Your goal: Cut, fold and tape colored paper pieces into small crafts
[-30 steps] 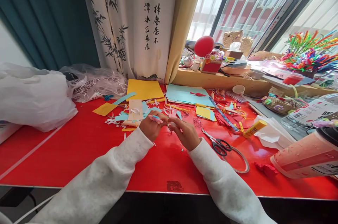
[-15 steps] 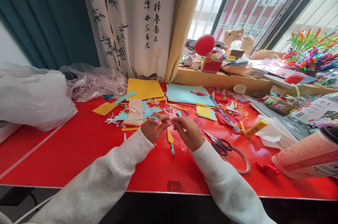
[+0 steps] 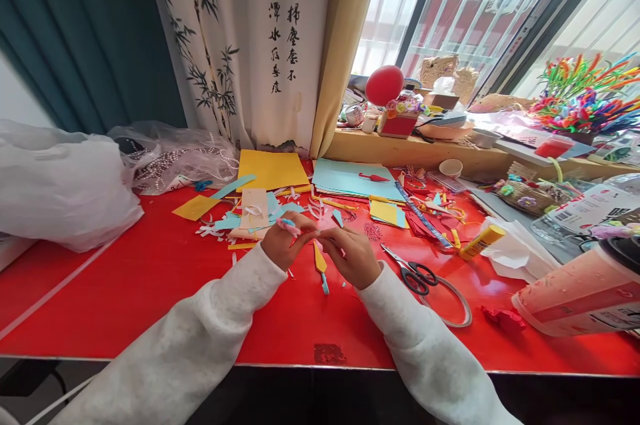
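Above the red table my left hand (image 3: 283, 241) is closed. A small pink and light blue paper piece (image 3: 289, 225) shows between its fingers. My right hand (image 3: 351, 255) is pinched, its fingertips meeting those of the left; whatever they grip there is too small to name. Just below the fingertips lies a yellow paper strip (image 3: 320, 258) with a light blue end. Black-handled scissors (image 3: 419, 277) rest beside my right wrist, with a roll of tape (image 3: 463, 308) against them. Left of my left hand are paper scraps (image 3: 227, 221) in blue, white and yellow.
Yellow sheets (image 3: 273, 168) and light blue sheets (image 3: 350, 175) lie at the back. A ruler (image 3: 423, 215), a glue stick (image 3: 481, 242) and a large pink cup (image 3: 575, 291) are on the right. A white plastic bag (image 3: 65, 185) bulges at the left.
Both hands stay together at nearly the same place. The right hand's fingers have turned flatter against the left fingertips. The whole view has shifted slightly.
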`<state>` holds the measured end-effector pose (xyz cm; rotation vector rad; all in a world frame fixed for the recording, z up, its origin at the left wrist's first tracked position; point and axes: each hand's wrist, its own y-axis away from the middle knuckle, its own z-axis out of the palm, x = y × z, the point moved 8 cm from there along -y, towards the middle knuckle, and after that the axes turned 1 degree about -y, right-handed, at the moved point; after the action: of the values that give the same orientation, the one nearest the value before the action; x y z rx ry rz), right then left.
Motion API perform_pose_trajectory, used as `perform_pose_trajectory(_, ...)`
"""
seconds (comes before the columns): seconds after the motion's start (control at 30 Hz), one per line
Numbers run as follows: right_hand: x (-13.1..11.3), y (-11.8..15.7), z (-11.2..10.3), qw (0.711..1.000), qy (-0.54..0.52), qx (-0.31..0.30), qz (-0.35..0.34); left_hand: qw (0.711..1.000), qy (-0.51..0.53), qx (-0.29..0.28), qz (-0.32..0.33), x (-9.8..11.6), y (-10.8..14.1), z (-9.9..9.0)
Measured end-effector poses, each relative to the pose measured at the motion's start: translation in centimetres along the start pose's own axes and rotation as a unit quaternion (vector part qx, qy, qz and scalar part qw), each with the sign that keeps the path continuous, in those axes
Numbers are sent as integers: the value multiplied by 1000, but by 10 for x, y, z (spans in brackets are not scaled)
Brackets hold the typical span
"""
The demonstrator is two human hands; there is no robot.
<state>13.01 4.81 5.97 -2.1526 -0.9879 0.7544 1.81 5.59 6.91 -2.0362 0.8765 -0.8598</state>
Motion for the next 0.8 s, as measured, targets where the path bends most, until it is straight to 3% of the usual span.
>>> perform_pose_trajectory(0.27,8,3,4,995,-75,-28,60,998,-28,-18,58,12,-3,3)
perform_pose_trajectory(0.47,8,4,11,987,-105,-55,110,993,-103,1,54,13,5,5)
perform_pose_trajectory(0.6,3,1,9,980,-137,-46,138,971,-195,59,128,29,7,-6)
perform_pose_trajectory(0.8,-3,-1,11,975,-165,-42,143,930,-279,88,221,43,9,-12)
